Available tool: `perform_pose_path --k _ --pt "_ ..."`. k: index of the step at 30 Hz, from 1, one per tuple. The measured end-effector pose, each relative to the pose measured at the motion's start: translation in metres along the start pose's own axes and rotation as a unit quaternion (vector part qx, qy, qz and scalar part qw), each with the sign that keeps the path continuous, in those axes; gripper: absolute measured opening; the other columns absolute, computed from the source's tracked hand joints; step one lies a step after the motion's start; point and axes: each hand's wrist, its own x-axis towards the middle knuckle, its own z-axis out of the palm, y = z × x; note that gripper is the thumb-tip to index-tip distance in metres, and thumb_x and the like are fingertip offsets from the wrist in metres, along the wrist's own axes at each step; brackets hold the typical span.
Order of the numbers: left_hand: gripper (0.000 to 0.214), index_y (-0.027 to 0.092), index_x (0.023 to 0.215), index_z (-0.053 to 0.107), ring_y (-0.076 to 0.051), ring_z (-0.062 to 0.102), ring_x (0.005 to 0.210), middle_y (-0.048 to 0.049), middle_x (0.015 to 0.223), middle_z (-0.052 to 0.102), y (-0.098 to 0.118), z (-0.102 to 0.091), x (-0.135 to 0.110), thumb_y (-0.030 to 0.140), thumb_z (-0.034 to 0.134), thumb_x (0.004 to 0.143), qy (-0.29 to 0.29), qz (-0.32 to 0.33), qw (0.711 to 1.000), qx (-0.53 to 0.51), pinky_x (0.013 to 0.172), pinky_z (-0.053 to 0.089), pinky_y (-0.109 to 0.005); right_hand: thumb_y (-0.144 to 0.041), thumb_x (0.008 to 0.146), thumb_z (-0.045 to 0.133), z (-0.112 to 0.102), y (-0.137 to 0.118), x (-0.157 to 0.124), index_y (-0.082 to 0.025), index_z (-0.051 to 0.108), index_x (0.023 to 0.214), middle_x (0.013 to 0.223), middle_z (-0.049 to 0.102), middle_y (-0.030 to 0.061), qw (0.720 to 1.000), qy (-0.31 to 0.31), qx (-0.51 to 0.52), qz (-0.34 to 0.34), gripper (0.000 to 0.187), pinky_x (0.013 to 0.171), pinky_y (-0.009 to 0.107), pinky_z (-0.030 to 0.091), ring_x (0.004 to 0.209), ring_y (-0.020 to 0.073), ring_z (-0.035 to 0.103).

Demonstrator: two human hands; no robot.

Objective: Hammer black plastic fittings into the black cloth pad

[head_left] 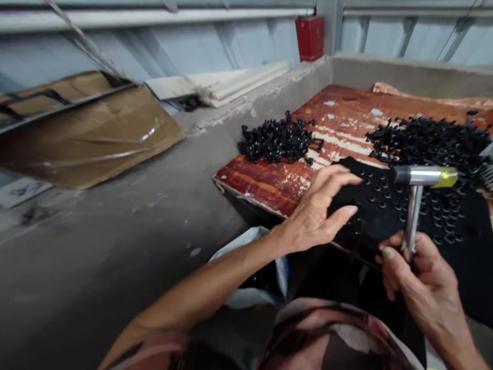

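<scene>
My right hand (423, 277) is wrapped round the handle of a small mallet (423, 176), its metal head capped black on one end and yellow on the other. The mallet is raised over a black mat (362, 218), where several small black ring-like parts (449, 221) lie. My left hand (318, 208) hovers by the mat's left edge, thumb and fingers apart, with nothing between them. Near its fingertips a few small dark parts stand on the mat, too blurred to make out.
Two heaps of black parts, one left (275, 141) and one right (431, 141), lie on the worn red-brown board (254, 187). A white plastic bag (246, 298) sits below the board. Cardboard (96, 133) leans at left; a red container (310, 38) stands at the back.
</scene>
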Motion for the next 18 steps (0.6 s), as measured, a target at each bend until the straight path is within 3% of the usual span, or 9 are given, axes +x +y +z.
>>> perform_pose_path --k 2,4,8,12,18 --pt "0.024 0.026 0.103 0.066 -0.031 0.042 0.125 -0.008 0.126 0.058 0.011 -0.005 0.003 0.026 0.065 0.079 -0.126 0.028 0.99 0.064 0.101 0.035 -0.043 -0.038 0.085 0.071 -0.003 -0.005 0.003 -0.026 0.059 0.094 0.058 0.05 -0.0082 0.999 -0.023 -0.022 -0.012 0.02 0.032 0.02 0.039 0.037 0.0074 0.044" --pt "0.011 0.025 0.087 0.068 -0.031 0.044 0.124 -0.007 0.109 0.067 0.018 -0.006 0.006 0.02 0.062 0.08 -0.211 0.055 0.971 0.094 0.106 0.026 -0.045 -0.037 0.085 0.072 -0.003 -0.009 0.006 -0.025 0.06 0.094 0.057 0.05 -0.0081 0.999 -0.025 -0.04 -0.021 0.019 0.033 0.019 0.039 0.037 0.0075 0.044" --pt "0.016 0.022 0.079 0.063 -0.022 0.057 0.094 -0.0044 0.084 0.068 0.019 -0.001 0.004 0.023 0.051 0.09 -0.278 0.11 0.946 0.126 0.104 0.022 -0.042 -0.038 0.086 0.07 0.002 -0.011 0.011 -0.024 0.06 0.09 0.055 0.049 -0.0084 0.999 -0.032 -0.016 -0.014 0.018 0.033 0.018 0.039 0.037 0.0068 0.044" --pt "0.021 0.019 0.078 0.059 -0.016 0.055 0.077 -0.0027 0.079 0.064 0.013 0.003 0.003 0.026 0.046 0.094 -0.276 0.106 0.942 0.158 0.091 0.032 -0.034 -0.041 0.088 0.067 0.002 -0.011 0.017 -0.025 0.058 0.092 0.051 0.049 -0.0089 1.0 -0.013 0.017 0.008 0.02 0.034 0.017 0.04 0.036 0.0072 0.044" --pt "0.024 0.018 0.077 0.056 -0.011 0.047 0.06 0.0037 0.064 0.05 -0.002 0.001 0.029 0.029 0.042 0.093 -0.196 -0.028 0.966 0.164 0.063 0.033 -0.025 -0.044 0.086 0.068 -0.013 -0.003 0.011 -0.024 0.06 0.095 0.077 0.065 -0.0001 0.997 0.069 0.021 0.018 0.023 0.033 0.02 0.042 0.044 0.0091 0.05"
